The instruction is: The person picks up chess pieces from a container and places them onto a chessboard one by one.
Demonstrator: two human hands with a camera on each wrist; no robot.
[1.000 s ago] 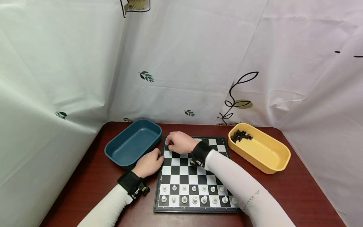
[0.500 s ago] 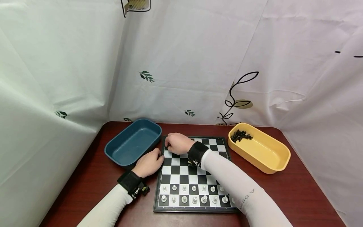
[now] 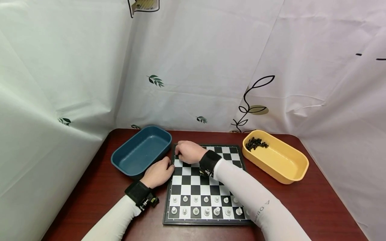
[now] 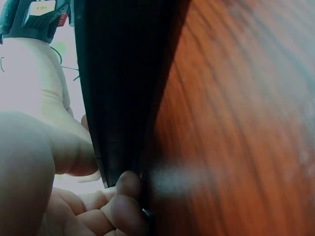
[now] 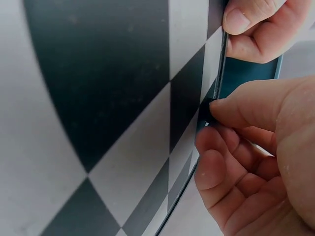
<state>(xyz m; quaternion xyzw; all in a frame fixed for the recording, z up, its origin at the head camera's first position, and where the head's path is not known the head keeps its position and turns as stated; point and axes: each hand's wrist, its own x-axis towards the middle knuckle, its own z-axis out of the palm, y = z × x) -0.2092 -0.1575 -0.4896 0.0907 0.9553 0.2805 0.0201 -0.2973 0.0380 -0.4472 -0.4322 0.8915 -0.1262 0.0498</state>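
Note:
A black-and-white chessboard (image 3: 186,180) lies on the table, with two rows of white chess pieces (image 3: 216,211) along its near side. Over its far left corner my right hand (image 3: 190,152) pinches a small black chess piece (image 5: 206,112) between thumb and curled fingers, close to the board's surface. Most of that piece is hidden by the fingers. My left hand (image 3: 157,173) holds the board's left edge, its thumb on the rim and bent fingers against the dark side wall.
A blue bin (image 3: 126,170) stands left of the board, close beside my left hand. To the right is a yellow bin (image 3: 289,167) with a heap of black chess pieces (image 3: 255,143) at its far end. A white patterned curtain (image 3: 193,67) hangs behind the table.
My right hand has shifted slightly left toward the board's edge, then stayed almost still. The left hand and both bins keep their places.

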